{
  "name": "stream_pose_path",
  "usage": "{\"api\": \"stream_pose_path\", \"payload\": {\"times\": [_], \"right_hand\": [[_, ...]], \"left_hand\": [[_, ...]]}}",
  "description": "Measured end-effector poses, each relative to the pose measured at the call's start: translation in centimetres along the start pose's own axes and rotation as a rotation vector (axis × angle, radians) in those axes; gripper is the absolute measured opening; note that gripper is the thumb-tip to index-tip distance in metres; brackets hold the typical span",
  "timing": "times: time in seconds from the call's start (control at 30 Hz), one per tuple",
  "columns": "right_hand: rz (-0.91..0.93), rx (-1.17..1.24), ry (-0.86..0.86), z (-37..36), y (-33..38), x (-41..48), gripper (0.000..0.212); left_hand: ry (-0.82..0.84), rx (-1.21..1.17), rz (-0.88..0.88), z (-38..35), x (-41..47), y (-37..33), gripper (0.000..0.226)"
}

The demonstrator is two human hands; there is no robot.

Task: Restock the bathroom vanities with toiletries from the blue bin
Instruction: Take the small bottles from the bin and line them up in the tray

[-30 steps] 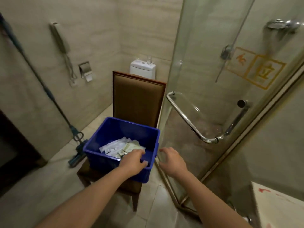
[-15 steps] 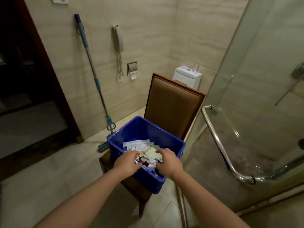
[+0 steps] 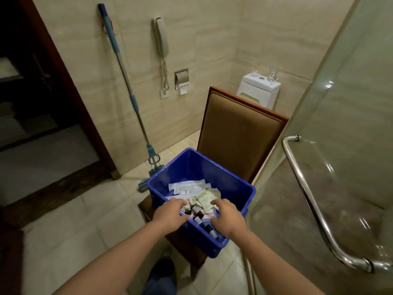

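A blue bin (image 3: 240,184) stands on the seat of a brown padded chair (image 3: 240,135). It holds white sachets (image 3: 187,187), pale packets (image 3: 207,198) and several small dark bottles (image 3: 198,213). My left hand (image 3: 170,213) reaches over the bin's near rim, fingers curled down among the bottles. My right hand (image 3: 227,216) is beside it, fingers spread over the packets and bottles. I cannot tell whether either hand grips an item; the fingertips are hidden among the contents.
A blue-handled mop (image 3: 127,92) leans on the tiled wall left of the chair. A wall phone (image 3: 161,39), a paper holder (image 3: 181,78) and a toilet tank (image 3: 258,90) are behind. A glass shower door with a chrome handle (image 3: 306,188) stands at right. A dark doorway (image 3: 32,92) lies at left.
The view has swung left, off the shower door and toward the doorway. My right hand moved from beside the bin into it, and both hands now dig among the toiletries.
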State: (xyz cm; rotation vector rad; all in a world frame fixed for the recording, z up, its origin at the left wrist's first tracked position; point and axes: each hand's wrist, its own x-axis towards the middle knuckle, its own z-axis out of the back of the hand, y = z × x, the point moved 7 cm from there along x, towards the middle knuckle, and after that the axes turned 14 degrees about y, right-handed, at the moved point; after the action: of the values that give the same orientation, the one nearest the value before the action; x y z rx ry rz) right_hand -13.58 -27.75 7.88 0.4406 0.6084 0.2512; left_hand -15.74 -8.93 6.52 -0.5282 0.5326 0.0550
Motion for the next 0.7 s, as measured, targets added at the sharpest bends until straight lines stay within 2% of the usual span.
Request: {"api": "stream_pose_path", "payload": {"times": [0.23, 0.7], "right_hand": [[-0.115, 0.091, 0.044, 0.0, -1.0, 6.3, 0.056], [-0.499, 0.423, 0.085, -4.1, -2.7, 13.7, 0.054]], "left_hand": [[0.149, 0.067, -0.035, 2.0, 8.3, 2.2, 0.05], [0.572, 0.278, -0.101, 2.2, 21.8, 7.5, 0.047]]}}
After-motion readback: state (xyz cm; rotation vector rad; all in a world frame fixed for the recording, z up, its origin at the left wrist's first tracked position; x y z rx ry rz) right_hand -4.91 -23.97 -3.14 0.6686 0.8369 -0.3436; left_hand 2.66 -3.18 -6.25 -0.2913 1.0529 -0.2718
